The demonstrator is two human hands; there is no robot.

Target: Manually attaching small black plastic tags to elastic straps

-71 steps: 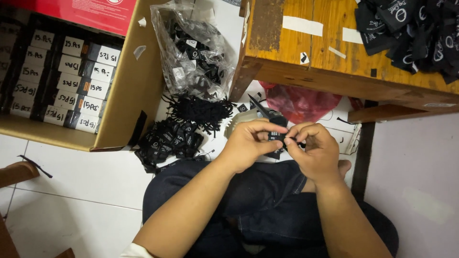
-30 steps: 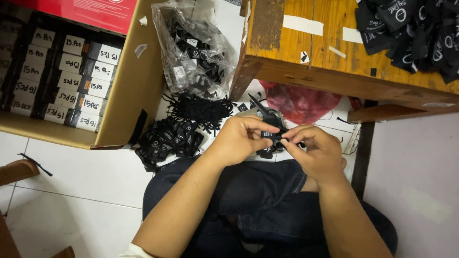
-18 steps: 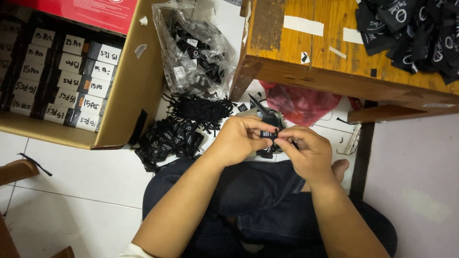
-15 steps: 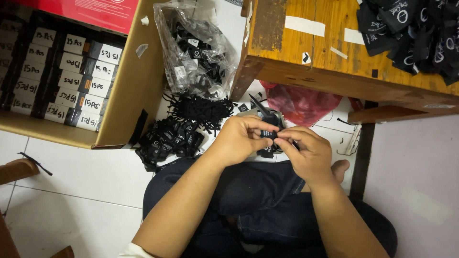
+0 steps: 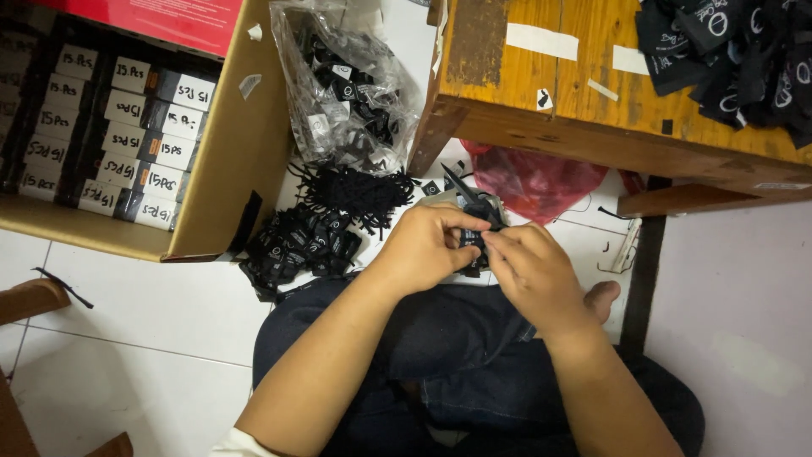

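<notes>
Black tag (image 5: 475, 245) — a small dark piece with a cord, its details too small to make out — sits pinched between both hands above the person's lap. Left hand (image 5: 431, 245) curls around it from one side, fingers clenched on it, while the right hand (image 5: 529, 271) meets it from the other, thumb and fingertips grasping the same piece. Both forearms reach up from the bottom of the view over dark jeans (image 5: 457, 355), and a bare foot (image 5: 602, 298) shows just beside the right wrist.

Just beyond the hands, on the white tiled floor (image 5: 144, 305), lies a loose heap of black tags (image 5: 300, 241) with a tangle of black cords (image 5: 359, 188) near it. A red plastic bag (image 5: 537, 179) rests under the edge of a wooden table (image 5: 575, 93). Farther off stands a clear plastic bag (image 5: 342, 85) full of similar pieces — and to the left an open cardboard box (image 5: 228, 135) packed with rows of small labelled packets (image 5: 127, 140). More black tags (image 5: 736, 55) are piled on the tabletop.
</notes>
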